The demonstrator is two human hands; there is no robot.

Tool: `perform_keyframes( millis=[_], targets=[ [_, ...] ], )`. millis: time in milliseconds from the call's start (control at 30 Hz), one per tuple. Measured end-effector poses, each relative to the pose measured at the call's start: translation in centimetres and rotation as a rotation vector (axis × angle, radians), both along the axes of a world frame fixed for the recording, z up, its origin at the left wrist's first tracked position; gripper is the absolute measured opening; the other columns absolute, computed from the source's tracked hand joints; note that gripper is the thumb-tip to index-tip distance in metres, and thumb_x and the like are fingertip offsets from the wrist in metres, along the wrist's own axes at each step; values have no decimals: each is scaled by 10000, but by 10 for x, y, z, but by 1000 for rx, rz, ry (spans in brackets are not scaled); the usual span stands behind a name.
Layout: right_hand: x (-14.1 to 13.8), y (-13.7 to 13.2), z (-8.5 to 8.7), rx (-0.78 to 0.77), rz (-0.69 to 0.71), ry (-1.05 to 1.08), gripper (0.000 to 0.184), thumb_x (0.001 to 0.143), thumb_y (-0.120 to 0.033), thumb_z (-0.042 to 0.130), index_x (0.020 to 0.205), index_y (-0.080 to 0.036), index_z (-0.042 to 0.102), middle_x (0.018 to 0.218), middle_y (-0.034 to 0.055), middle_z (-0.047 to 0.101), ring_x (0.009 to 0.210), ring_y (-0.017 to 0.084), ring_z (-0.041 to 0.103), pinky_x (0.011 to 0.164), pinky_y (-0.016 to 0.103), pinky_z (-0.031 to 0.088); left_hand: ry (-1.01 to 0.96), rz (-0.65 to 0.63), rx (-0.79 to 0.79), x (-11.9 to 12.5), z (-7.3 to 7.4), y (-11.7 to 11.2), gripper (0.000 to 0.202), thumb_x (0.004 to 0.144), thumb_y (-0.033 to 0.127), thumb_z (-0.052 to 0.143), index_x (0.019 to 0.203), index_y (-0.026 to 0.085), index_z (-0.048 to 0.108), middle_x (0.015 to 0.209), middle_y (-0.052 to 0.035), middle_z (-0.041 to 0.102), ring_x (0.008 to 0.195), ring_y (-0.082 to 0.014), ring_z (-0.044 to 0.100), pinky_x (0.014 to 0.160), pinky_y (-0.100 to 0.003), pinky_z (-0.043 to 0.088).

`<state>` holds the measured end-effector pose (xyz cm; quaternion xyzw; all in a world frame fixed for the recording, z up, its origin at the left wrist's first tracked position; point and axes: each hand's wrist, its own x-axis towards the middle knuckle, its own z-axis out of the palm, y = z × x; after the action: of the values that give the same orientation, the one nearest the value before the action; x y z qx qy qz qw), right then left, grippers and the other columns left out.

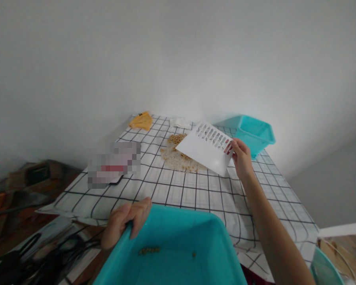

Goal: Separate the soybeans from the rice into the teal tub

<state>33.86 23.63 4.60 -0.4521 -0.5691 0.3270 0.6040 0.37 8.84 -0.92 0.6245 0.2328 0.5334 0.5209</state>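
My left hand [127, 221] is closed over the left rim of a turquoise plastic bin [184, 215] at the table's front edge. A few small dark bits lie on the bin's floor. My right hand [241, 155] grips the right edge of a thin white plastic sheet [206, 152] with rows of slots cut in it. The sheet is tilted over a spread of pale grains [178, 160] that look like rice. Yellowish beans [175, 138] are heaped at the back of the grains, with some scattered among them. Part of the pile is hidden under the sheet.
A second turquoise bin [256, 132] stands at the back right of the checked tablecloth [166, 188]. A yellow cloth or bag [141, 121] and a crumpled white piece [179, 122] lie near the wall. A blurred-out flat object [114, 166] is at left.
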Motion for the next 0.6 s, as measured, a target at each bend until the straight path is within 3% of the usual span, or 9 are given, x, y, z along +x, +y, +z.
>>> perform_keyframes(
  millis=[267,367,500,600],
  targets=[
    [-12,-6,-3,-149,401,-169,390,831,-624,647,837,-234,641,754,22,589,752,204,580,596,288,433,-5,23,-2,2,-5,-6,644,1063,405,227,509,215,494,469,-18,469,504,-197,436,685,-391,418],
    [-15,-9,-2,-156,483,-193,397,849,-623,635,876,-228,655,771,33,612,777,212,599,596,291,442,0,25,-2,5,-3,-7,643,1070,400,228,510,206,480,477,-15,468,506,-187,429,681,-383,411],
    [-14,-8,-2,-182,423,-147,401,843,-635,628,882,-237,641,740,24,606,757,211,603,587,289,445,-14,23,32,6,-2,-6,645,1070,411,225,514,201,476,468,-14,462,494,-174,401,657,-372,399],
    [-8,-2,-5,-120,210,-34,376,820,-620,645,828,-246,603,674,1,559,672,195,561,578,290,433,-4,14,16,5,-3,-6,643,1070,400,223,521,205,494,468,-19,478,500,-182,407,668,-380,404]
  ],
)
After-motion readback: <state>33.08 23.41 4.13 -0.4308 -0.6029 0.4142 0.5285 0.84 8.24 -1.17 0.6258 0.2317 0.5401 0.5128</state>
